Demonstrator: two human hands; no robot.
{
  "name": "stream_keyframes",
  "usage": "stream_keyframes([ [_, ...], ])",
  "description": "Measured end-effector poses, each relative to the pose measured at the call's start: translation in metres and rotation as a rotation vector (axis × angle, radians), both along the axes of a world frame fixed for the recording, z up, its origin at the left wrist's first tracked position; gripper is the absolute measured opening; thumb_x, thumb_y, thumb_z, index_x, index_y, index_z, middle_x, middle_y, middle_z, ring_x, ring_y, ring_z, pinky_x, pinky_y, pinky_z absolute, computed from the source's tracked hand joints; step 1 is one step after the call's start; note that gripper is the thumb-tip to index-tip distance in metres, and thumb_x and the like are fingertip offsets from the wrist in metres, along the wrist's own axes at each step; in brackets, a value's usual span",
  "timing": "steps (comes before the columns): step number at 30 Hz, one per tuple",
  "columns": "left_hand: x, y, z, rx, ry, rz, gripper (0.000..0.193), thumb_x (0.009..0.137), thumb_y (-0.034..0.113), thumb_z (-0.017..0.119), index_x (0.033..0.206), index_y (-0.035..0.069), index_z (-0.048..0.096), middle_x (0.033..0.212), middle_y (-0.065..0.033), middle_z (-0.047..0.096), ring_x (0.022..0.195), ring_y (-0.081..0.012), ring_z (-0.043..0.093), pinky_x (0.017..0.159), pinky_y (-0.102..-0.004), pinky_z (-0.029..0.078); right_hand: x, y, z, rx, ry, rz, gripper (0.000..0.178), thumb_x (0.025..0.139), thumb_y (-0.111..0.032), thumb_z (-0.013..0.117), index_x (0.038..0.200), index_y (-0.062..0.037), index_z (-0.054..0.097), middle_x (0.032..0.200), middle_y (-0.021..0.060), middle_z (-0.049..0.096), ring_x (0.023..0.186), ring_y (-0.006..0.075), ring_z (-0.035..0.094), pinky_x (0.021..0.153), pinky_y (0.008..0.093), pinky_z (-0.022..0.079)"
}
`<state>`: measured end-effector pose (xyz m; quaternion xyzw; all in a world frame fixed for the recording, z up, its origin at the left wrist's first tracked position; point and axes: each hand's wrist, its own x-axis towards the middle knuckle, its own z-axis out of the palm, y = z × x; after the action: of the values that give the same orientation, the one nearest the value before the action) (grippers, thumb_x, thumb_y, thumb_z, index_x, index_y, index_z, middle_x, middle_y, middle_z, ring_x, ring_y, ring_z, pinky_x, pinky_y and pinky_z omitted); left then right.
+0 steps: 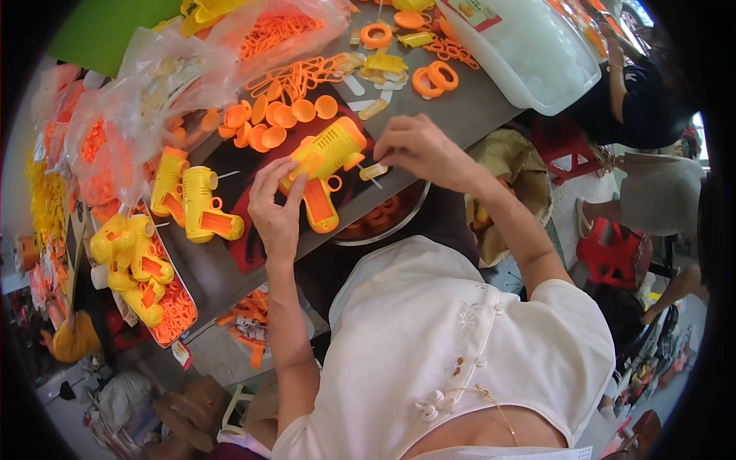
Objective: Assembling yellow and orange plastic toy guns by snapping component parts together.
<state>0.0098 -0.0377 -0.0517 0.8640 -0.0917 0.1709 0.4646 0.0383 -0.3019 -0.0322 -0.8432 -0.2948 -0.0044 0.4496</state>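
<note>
One yellow-and-orange toy gun [335, 149]: gripping it with left hand [274, 201], wrapping fingers and thumb partway around its body, over near edge of grey table [477, 107]. With right hand [423, 150], curling fingers inward at small yellow piece [371, 173] just right of gun; being unable to tell whether pinching it. Observing orange cups [284, 116] lying just beyond gun, another yellow gun [198, 195] resting left of left hand.

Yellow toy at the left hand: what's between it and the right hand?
In the head view, a small pale-yellow piece shows between the yellow toy and the right hand, close to the hand.
</note>
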Motion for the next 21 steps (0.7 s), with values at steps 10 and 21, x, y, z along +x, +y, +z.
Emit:
stream_keyframes([
  [10, -0.003, -0.002, -0.002, -0.012, -0.011, 0.003, 0.021, 0.080, 0.006, 0.073, 0.099, 0.001, 0.068, 0.104, -0.0108, 0.067, 0.096, -0.0252, 0.064, 0.086, -0.0337, 0.048, 0.005, 0.018, -0.021, -0.407, -0.431, 0.309, 0.030, 0.074, -0.003, 0.061, 0.104, -0.0093, 0.063, 0.093, 0.0042, 0.053, 0.093, 0.0202, 0.054, 0.081, 0.0328, 0.042],
  [21, -0.005, 0.003, 0.003, 0.004, 0.053, -0.004, 0.023, 0.082, 0.005, 0.071, 0.104, 0.001, 0.064, 0.108, -0.0124, 0.066, 0.103, -0.0253, 0.063, 0.090, -0.0337, 0.048, 0.010, 0.014, 0.005, 0.305, 0.545, -0.192, 0.017, 0.084, -0.018, 0.069, 0.090, -0.0025, 0.064, 0.094, 0.0067, 0.066, 0.090, 0.0126, 0.059, 0.084, 0.0287, 0.046],
])
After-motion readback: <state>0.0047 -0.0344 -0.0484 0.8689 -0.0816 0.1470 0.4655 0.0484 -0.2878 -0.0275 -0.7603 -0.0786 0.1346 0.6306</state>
